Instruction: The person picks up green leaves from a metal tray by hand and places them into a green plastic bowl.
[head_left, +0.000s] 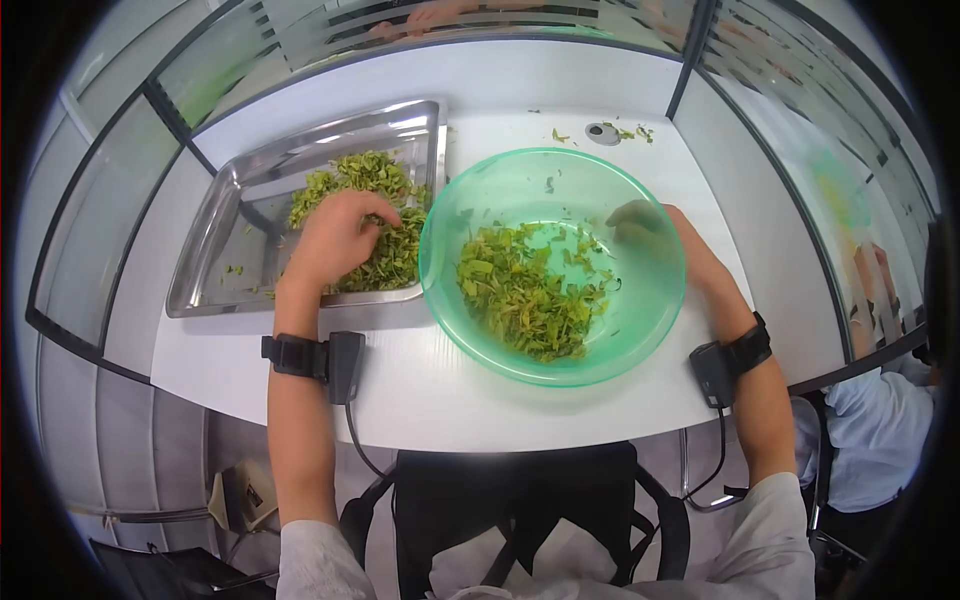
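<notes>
My left hand (345, 235) is over a heap of chopped green leaves (365, 175) at the right side of a shiny metal tray (205, 250). Its index finger and thumb are bent with a gap between them, and nothing shows in that gap; the other fingers are mostly hidden. A large translucent green plastic basin (560, 370) leans toward me, with more chopped leaves (530, 300) gathered in its lower left part. My right hand (643, 222) shows dimly through the basin's right wall, its bent fingers against the outside, supporting it.
Scattered leaf bits lie near a round cable grommet (603, 133) at the back of the white table (480, 420). Partitions with glass tops surround it. A black chair (515, 510) is below the front edge. Another person's sleeve (880, 430) shows at the lower right.
</notes>
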